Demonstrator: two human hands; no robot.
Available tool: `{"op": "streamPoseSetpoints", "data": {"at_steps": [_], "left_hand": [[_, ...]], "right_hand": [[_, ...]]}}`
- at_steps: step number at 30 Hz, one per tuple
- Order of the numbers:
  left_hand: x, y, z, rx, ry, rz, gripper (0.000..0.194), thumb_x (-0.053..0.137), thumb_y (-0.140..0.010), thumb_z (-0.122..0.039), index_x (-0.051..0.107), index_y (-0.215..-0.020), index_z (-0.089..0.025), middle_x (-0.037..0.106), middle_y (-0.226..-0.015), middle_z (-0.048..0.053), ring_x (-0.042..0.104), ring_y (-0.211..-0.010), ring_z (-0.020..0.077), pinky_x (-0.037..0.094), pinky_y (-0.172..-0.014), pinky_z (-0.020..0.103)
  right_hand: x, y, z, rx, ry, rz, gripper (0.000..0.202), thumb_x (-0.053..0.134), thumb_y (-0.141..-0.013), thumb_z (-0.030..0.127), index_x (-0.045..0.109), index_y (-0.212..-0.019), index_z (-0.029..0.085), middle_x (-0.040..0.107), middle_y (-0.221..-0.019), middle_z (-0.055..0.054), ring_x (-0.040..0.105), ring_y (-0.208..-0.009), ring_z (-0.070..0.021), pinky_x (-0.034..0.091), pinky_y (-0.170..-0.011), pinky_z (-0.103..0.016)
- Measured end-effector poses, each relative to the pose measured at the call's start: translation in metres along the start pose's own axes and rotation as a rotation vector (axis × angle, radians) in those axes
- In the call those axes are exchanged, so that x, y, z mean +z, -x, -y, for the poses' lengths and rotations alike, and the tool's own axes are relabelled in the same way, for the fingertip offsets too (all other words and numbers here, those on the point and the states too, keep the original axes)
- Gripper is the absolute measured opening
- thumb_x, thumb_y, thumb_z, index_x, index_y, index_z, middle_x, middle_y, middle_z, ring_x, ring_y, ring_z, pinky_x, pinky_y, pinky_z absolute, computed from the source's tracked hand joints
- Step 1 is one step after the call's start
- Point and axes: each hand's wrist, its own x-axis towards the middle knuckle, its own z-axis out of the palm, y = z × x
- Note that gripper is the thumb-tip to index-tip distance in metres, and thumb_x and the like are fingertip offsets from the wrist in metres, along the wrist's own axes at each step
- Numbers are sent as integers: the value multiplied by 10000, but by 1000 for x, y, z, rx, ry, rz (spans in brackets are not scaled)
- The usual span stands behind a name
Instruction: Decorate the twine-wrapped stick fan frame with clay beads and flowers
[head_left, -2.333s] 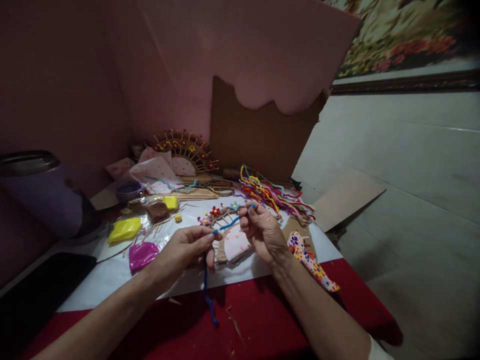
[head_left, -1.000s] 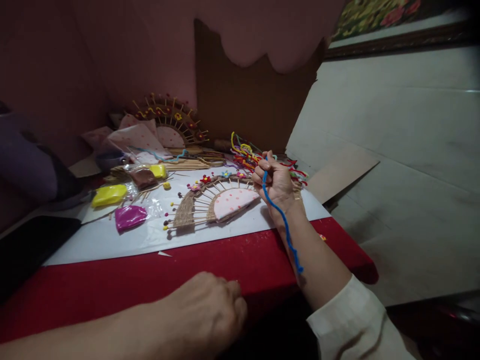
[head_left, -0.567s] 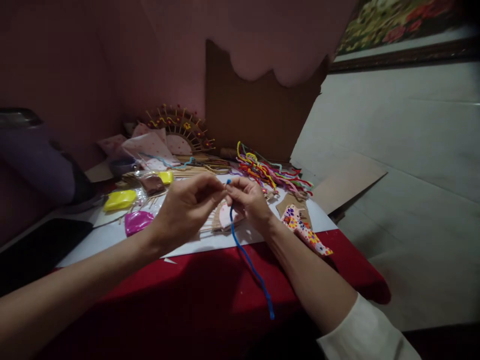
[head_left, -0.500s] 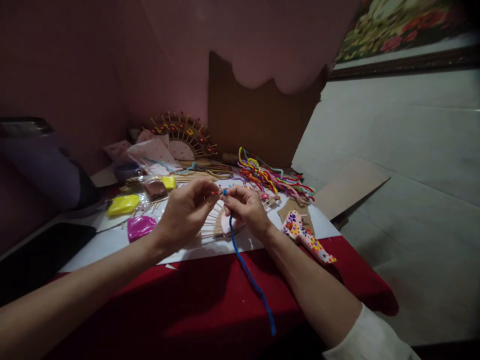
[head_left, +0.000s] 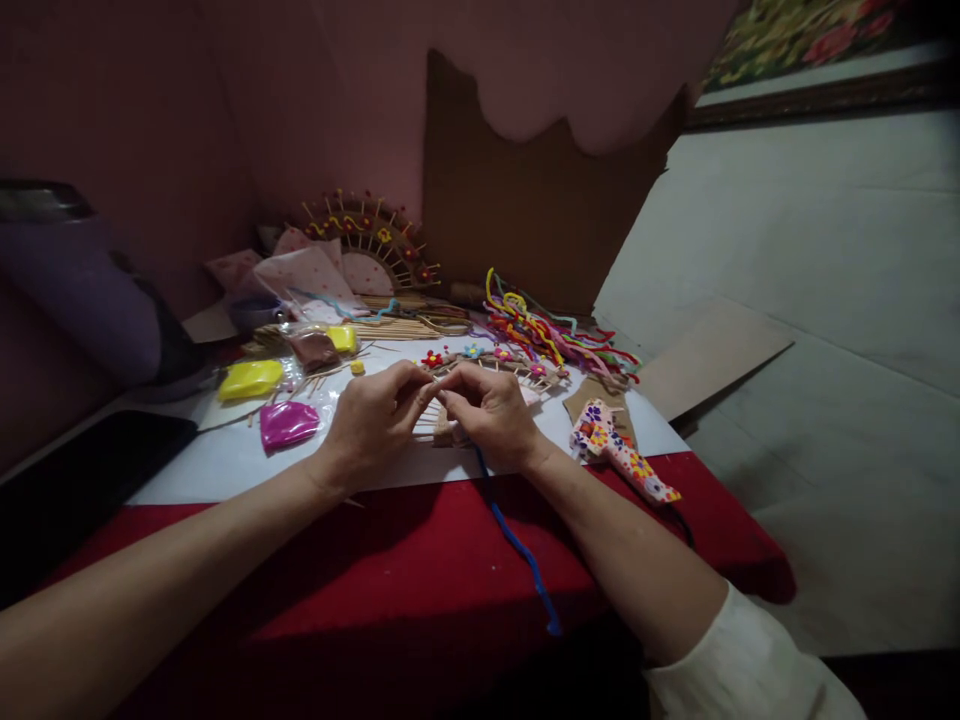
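Observation:
My left hand (head_left: 373,425) and my right hand (head_left: 496,415) meet fingertip to fingertip over the table, both closed in a pinch. A blue pipe cleaner (head_left: 520,545) hangs down from my right hand past the table's front edge; its upper end is hidden in the fingers. Whatever my left fingertips pinch is too small and covered to make out. Under and behind my hands lies a half-round fan of sticks and cardboard, partly hidden, with small pipe-cleaner flowers (head_left: 471,352) along its rim.
Behind on the right is a heap of coloured pipe cleaners (head_left: 551,335). A flower-patterned glue gun (head_left: 626,462) lies at right. On the left are yellow (head_left: 251,380) and magenta packets (head_left: 289,427), a dark flat device (head_left: 97,465) and a purple tumbler (head_left: 82,300). A finished-looking fan (head_left: 367,240) stands behind.
My hands have come closer together, covering the blue tip that showed between them. The view has shifted, so the table sits slightly higher and more of the flowered rim shows.

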Motion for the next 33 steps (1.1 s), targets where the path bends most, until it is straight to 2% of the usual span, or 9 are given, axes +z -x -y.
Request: {"op": "streamPoseSetpoints", "data": {"at_steps": [5, 8, 11, 16, 19, 22, 25, 29, 33], "left_hand": [[-2, 2, 3, 141, -416, 71, 232, 403, -895, -241, 595, -801, -151, 626, -665, 54, 556, -576, 167, 324, -520, 263], [-6, 1, 3, 226, -503, 131, 230, 382, -886, -198, 580, -779, -154, 593, -651, 54, 540, -596, 174, 298, -513, 270], [-10, -1, 2, 165, -321, 146, 233, 380, -884, -197, 540, -717, -169, 537, -617, 19, 489, -565, 149, 303, -520, 261], [-10, -5, 2, -109, 350, 214, 294, 418, -892, -359, 459, -657, -186, 427, -542, -52, 395, -478, 91, 302, -463, 214], [-10, -5, 5, -165, 439, 243, 351, 408, -895, -425, 484, -658, -178, 456, -567, -39, 421, -507, 96, 343, -482, 219], [-10, -5, 7, -91, 344, 147, 319, 371, -918, -376, 553, -758, -170, 563, -694, 4, 516, -643, 125, 423, -612, 253], [-9, -4, 7, 45, 171, 77, 180, 435, -894, -270, 590, -905, -178, 618, -810, 36, 552, -754, 153, 442, -696, 292], [-10, -5, 8, 237, -90, 55, 154, 466, -868, -190, 616, -833, -172, 624, -747, 55, 535, -763, 182, 425, -683, 314], [-12, -7, 9, 334, -191, 59, 180, 453, -862, -159, 627, -815, -158, 650, -739, 67, 537, -760, 190, 413, -692, 333]], "right_hand": [[-3, -1, -1, -87, 66, 8, 105, 531, -804, 185, 596, -721, 187, 573, -627, 22, 500, -584, -106, 364, -580, -220], [-4, -1, -4, -107, 81, 40, 99, 534, -802, 178, 609, -741, 194, 580, -641, 21, 515, -604, -110, 369, -598, -222], [-6, -2, -6, -91, 61, 60, 96, 543, -788, 163, 624, -750, 199, 589, -652, 21, 526, -620, -114, 368, -591, -220], [-7, -3, -5, -31, -114, 76, 79, 553, -792, 199, 619, -748, 191, 565, -610, 32, 505, -546, -98, 376, -545, -209], [-5, -3, -2, -9, -92, 50, 119, 560, -791, 224, 603, -687, 182, 541, -566, 34, 476, -514, -93, 358, -511, -205], [-4, -3, 1, -6, -18, -9, 142, 561, -773, 208, 589, -636, 179, 528, -545, 33, 460, -506, -93, 339, -495, -207], [-5, -3, 2, -28, -4, -18, 135, 556, -769, 205, 597, -644, 180, 531, -543, 32, 462, -508, -95, 338, -494, -210], [-5, -2, 2, -57, 10, -6, 141, 550, -782, 218, 602, -655, 186, 539, -562, 25, 467, -526, -102, 332, -487, -213], [-6, -2, 2, -50, 9, -5, 144, 549, -787, 214, 603, -656, 185, 545, -571, 24, 468, -529, -101, 332, -494, -213]]}}
